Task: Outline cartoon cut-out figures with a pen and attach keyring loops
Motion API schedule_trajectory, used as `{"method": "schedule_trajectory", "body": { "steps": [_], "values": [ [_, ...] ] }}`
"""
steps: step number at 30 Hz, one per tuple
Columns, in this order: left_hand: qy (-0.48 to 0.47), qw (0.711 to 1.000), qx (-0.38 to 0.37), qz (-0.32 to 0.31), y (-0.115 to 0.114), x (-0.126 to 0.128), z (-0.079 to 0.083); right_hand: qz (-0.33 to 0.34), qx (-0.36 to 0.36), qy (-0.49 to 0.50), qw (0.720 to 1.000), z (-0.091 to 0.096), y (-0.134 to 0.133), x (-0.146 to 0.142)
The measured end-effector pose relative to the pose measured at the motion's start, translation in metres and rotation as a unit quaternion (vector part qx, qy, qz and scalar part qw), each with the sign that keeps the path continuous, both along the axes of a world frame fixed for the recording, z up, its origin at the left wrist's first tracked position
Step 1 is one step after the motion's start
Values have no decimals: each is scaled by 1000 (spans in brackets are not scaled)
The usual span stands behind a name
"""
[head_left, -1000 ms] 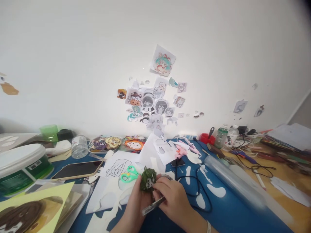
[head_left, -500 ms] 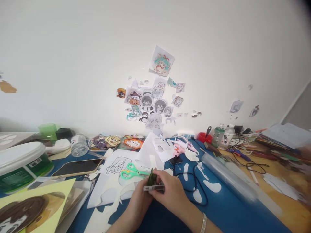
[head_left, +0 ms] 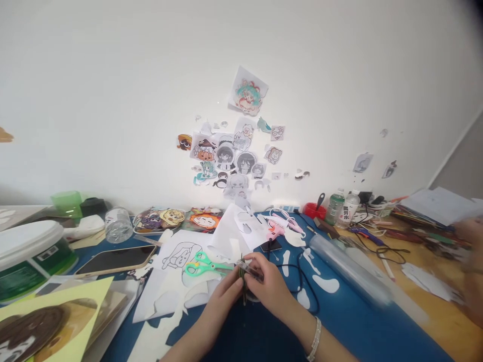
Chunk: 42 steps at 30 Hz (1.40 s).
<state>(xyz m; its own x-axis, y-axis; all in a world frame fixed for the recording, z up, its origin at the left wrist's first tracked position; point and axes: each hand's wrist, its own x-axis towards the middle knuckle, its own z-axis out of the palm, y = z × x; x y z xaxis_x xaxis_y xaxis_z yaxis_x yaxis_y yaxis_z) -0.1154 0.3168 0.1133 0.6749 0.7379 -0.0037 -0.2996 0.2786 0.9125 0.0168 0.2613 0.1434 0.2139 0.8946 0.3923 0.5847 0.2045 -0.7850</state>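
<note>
Both hands are together at the front middle, over the blue table cover [head_left: 264,334]. Between the fingertips of my left hand [head_left: 223,299] is a thin dark green piece [head_left: 243,287], seen edge-on; its kind is not clear. My right hand [head_left: 268,289] is closed on a short, clear, stick-like object [head_left: 252,271], which lies across the top of the green piece. Whether the two touch is hidden. Green-handled scissors [head_left: 204,265] lie just beyond my left hand on a sheet with a line drawing [head_left: 183,255].
A white-lidded tub [head_left: 30,251], a phone [head_left: 116,259] and a yellow picture sheet [head_left: 56,322] are on the left. On the right are a pink glue gun [head_left: 277,229], a black cable [head_left: 315,296], a clear roll [head_left: 350,271] and bottles [head_left: 345,211]. Another person's hand [head_left: 470,236] shows at far right.
My right hand has turned and risen slightly, tilting the clear object. The green piece has gone from upright above it to edge-on below. The view has shifted slightly.
</note>
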Motion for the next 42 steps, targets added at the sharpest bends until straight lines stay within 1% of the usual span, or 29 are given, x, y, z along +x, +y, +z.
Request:
{"method": "schedule_trajectory", "body": {
  "steps": [3, 5, 9, 13, 16, 19, 25, 31, 34, 38, 42],
  "values": [
    [42, 998, 38, 30, 0, -4, -2, 5, -5, 11, 1000, 2, -2, 0],
    [58, 995, 69, 38, 0, -6, -1, 10, -12, 18, 1000, 2, -2, -1],
    [66, 989, 128, 37, -2, -5, 7, 17, -22, 35, 999, 0, -1, -1],
    [72, 985, 151, 31, -6, -6, 11, 12, -33, 51, 998, 0, 0, -1],
    [81, 984, 153, 32, -6, -6, 10, 15, -39, 64, 997, 2, 0, 0],
    [89, 983, 157, 37, -4, -6, 9, 19, -30, 62, 997, 3, 0, 1],
    [107, 979, 164, 58, -2, -6, 7, 16, -18, 67, 997, -1, 1, 6],
    [104, 980, 137, 101, -1, -5, 5, 21, -11, 65, 998, 0, 2, 8],
    [98, 982, 119, 109, 1, -5, 4, 14, -15, 70, 997, 3, 1, 8],
    [89, 985, 97, 108, 2, -4, 2, 36, -18, 110, 993, 7, 1, 8],
    [77, 988, 78, 111, 5, -3, -3, 55, -31, 169, 984, 6, 2, 9]
  ]
}}
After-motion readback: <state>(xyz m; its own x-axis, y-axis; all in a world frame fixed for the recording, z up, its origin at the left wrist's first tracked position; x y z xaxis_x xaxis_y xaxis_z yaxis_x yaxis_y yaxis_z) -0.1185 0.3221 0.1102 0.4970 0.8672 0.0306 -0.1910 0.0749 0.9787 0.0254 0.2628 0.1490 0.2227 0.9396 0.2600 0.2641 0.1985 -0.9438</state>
